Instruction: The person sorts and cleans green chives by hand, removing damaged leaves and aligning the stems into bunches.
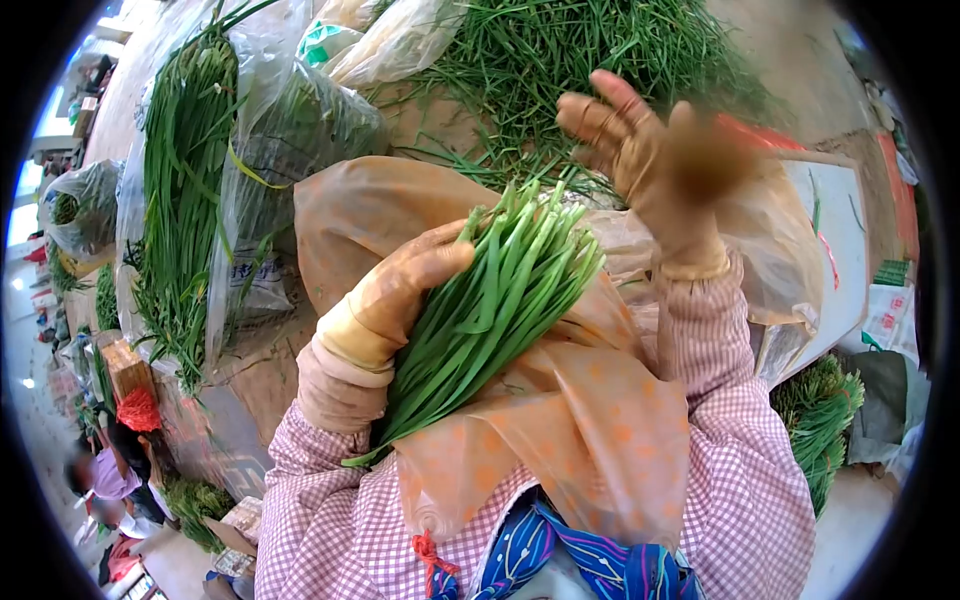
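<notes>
A thick bunch of garlic chives (490, 310) lies slantwise across my lap, its pale cut ends up and to the right. My left hand (410, 275), in a tan rubber glove, is wrapped round the bunch from its left side. Raised to the right of the bunch, my gloved right hand (640, 160) has its fingers spread and holds nothing; a dark blur covers part of it. Under the bunch, a translucent plastic apron (600, 400) with orange spots covers my lap. Beyond my right hand lies a big loose heap of chives (590, 60).
Plastic bags (300, 130) and a long bundle of chives (185, 190) stand at the left. A white board (840, 240) lies at the right, near another green bundle (820, 420). People (110, 470) are at the far left, near a cardboard box (125, 370).
</notes>
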A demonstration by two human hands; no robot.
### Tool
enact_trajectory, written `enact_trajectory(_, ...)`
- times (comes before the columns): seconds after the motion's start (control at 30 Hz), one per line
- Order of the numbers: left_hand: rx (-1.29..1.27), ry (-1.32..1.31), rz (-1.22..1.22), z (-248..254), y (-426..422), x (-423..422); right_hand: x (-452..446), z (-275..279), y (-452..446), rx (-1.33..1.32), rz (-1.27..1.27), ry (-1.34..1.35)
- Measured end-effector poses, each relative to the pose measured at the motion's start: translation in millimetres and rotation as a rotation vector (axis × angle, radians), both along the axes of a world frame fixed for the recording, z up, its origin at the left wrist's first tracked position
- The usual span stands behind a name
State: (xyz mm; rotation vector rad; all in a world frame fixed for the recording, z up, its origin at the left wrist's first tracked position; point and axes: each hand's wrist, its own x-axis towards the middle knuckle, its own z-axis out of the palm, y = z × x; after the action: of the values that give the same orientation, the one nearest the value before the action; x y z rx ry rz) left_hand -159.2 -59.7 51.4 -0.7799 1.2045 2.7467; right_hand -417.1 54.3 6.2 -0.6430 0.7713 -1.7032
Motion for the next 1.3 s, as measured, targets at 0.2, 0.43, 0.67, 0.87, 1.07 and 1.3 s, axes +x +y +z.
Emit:
enact_trajectory(0.2, 0.049, -0.056, 0.039, 19, 9, 1, 54, 18, 4, 0.069, 0.361, 0.836)
enact_trajectory(0.43, 0.052, 0.009, 0.051, 5, 6, 4, 48, 32, -4, 0.107, 0.09, 0.804)
enact_trajectory(0.67, 0.016, -0.028, 0.162, 15, 9, 17, 45, -9, 17, 0.07, -0.136, 0.123)
enact_trajectory(0.87, -0.174, -0.009, -0.038, 15, 8, 13, 92, -6, 41, 0.139, 0.169, 0.093)
enact_trajectory(1.07, -0.289, -0.099, -0.118, 13, -4, 26, 122, 21, 2, 0.104, 0.186, -0.098)
enact_trajectory(1.3, -0.163, -0.159, -0.156, -2, -8, 16, 111, 19, 6, 0.068, 0.045, 0.373)
